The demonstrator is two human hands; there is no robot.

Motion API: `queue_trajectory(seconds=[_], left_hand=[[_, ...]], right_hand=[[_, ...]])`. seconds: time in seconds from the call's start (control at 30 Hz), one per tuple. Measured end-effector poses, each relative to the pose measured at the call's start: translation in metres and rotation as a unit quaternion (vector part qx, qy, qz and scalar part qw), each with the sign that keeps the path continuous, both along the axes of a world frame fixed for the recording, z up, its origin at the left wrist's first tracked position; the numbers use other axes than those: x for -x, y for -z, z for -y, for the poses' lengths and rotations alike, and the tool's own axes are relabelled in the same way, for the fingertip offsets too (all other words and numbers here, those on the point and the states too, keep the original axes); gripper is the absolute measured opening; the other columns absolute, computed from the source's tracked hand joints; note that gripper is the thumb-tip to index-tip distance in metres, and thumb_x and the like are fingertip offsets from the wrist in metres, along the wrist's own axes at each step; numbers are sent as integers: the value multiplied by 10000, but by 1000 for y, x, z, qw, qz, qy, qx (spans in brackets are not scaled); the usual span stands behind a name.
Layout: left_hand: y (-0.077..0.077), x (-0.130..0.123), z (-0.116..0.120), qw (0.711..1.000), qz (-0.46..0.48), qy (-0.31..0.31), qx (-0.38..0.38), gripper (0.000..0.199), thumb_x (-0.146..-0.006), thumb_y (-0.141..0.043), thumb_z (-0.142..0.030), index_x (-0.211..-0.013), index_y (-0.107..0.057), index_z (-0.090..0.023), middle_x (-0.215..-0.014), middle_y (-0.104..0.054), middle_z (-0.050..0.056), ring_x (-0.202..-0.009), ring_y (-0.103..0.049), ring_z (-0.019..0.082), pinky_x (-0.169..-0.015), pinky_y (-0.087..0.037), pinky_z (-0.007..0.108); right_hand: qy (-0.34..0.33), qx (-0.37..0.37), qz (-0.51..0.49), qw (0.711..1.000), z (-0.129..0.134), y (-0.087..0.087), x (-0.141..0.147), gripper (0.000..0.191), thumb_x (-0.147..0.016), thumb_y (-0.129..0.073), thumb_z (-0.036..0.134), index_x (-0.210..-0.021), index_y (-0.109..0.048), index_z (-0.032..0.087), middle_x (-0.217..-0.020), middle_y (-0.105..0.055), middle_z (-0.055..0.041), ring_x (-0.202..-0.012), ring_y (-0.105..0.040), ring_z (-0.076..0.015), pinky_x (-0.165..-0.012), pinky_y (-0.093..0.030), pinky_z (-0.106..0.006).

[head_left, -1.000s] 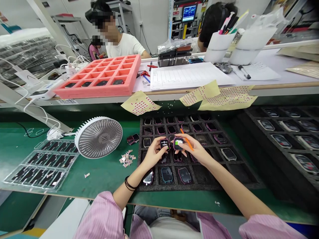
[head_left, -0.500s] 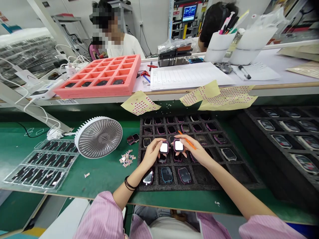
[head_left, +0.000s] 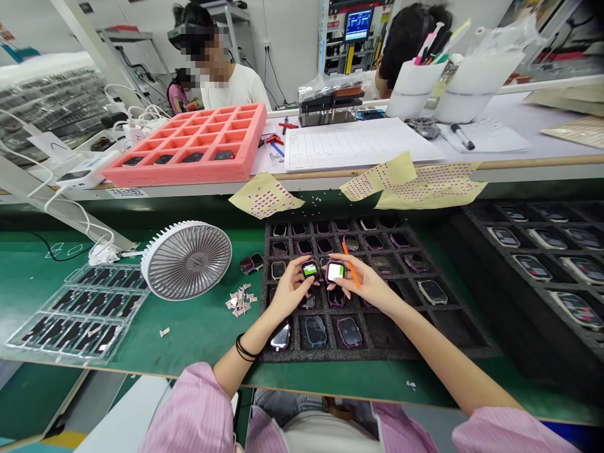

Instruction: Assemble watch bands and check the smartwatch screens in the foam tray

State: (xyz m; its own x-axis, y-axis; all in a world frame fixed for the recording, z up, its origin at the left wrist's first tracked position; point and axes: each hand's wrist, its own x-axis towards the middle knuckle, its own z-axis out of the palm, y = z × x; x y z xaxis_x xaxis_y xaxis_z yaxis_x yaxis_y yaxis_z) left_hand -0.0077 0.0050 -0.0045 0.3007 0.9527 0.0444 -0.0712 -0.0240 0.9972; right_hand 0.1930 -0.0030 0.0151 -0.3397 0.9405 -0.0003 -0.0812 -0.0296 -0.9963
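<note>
Properly, the left hand [head_left: 292, 292] is closing on the left watch [head_left: 310, 270] by its edges, and the right hand [head_left: 365, 283] is pinching the right watch [head_left: 335, 272] and an orange stick [head_left: 352, 269], leaving both lit screens uncovered above the foam tray [head_left: 401, 352].

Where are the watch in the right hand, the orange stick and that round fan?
Watch [head_left: 335, 272]: head view, on its lit screen.
Orange stick [head_left: 352, 267]: head view, on its middle.
Round fan [head_left: 186, 260]: head view, on its grille centre.

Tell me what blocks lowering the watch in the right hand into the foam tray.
The smartwatch in the right hand sits over a cell of the black foam tray that already holds another watch, which looks like the obstacle.
</note>
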Motion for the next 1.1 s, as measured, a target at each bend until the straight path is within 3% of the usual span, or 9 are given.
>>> queue_trajectory(seconds=[0.27, 0.53, 0.83, 1.1], left_hand=[[-9, 3, 1, 999, -34, -17, 10, 374, -862, -546, -472, -1067, -578, -160, -839, -659, 43, -540, -613, 94, -395, -398, 159], [-6, 1, 1, 999, -25, -15, 12, 440, -803, -635, -442, -1134, -541, -168, -1038, -647, 87, -616, -611, 95, -389, -404, 147], [-11, 3, 2, 999, -33, -13, 10, 333, -880, -516, -455, -1015, -600, -162, -756, -628, 19, -536, -606, 98, -396, -409, 159], [-2, 1, 0, 1000, 2, 8, 19, 487, -795, -652, -354, -1224, -482, -197, -1074, -619, 100, -779, -651, 156, -448, -466, 159]], right_hand=[[28, 2, 2, 1000, 2, -7, 0, 442, -846, -600, 443, -1220, -562, 208, -1010, -700, -103, -588, -663, -149, -387, -427, -228], [45, 2, 16, 999, 3, -9, 0, 387, -868, -574, 434, -1175, -580, 197, -957, -701, -88, -570, -665, -148, -390, -419, -225], [49, 11, 12, 999, 3, -8, -1, 391, -849, -603, 436, -1154, -585, 193, -941, -704, -89, -561, -668, -149, -382, -415, -216], [17, 3, 4, 1000, 2, -8, 0, 486, -809, -658, 421, -1237, -549, 216, -1090, -676, -123, -636, -692, -167, -387, -436, -208]])
